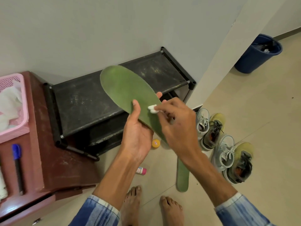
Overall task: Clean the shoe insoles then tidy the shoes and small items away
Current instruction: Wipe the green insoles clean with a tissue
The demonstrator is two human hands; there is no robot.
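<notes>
Left hand (138,136) grips insole (128,93), toe at eleven o'clock; right hand (177,126) pinches cotton wad (153,109); best wiped in steady overlapping strokes.

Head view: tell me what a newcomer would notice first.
The big green insole at centre, held up by the left hand while the right hand pinches a white wad against it. Below on the floor lies a second green insole, with two pairs of shoes to its right.

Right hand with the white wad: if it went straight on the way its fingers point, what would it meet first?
The green insole: the wad pinched by the right hand seems to touch it. Next in line sits the left hand's thumb, though depth is unclear.
</notes>
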